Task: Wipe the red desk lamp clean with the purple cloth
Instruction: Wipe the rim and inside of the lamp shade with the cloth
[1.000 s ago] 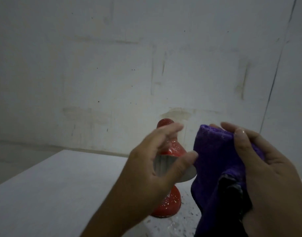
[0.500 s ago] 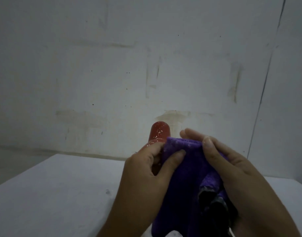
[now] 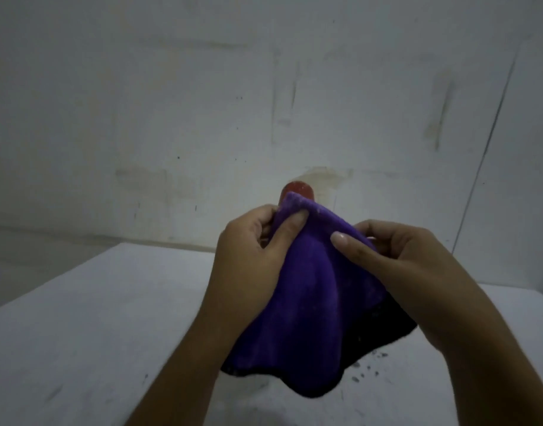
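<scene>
Left to right: the left hand [image 3: 248, 256] is pinching the upper edge of the purple cloth [image 3: 307, 305] between thumb and fingers; the cloth is hanging spread as a curtain towards the tabletop [image 3: 79, 333], its hem lying near the right edge; the right hand [image 3: 396, 253] is pinching the same upper edge further right. A second ago the cloth was bunched in the right hand alone and the left was gripping the red desk lamp [image 3: 297, 189]; now both hands are stretching it open and only the lamp's rounded top is showing above it, towards the far edge; probably the cloth is being draped for a wiping pass; water drops [image 3: 368, 367] are dotting the tabletop.
</scene>
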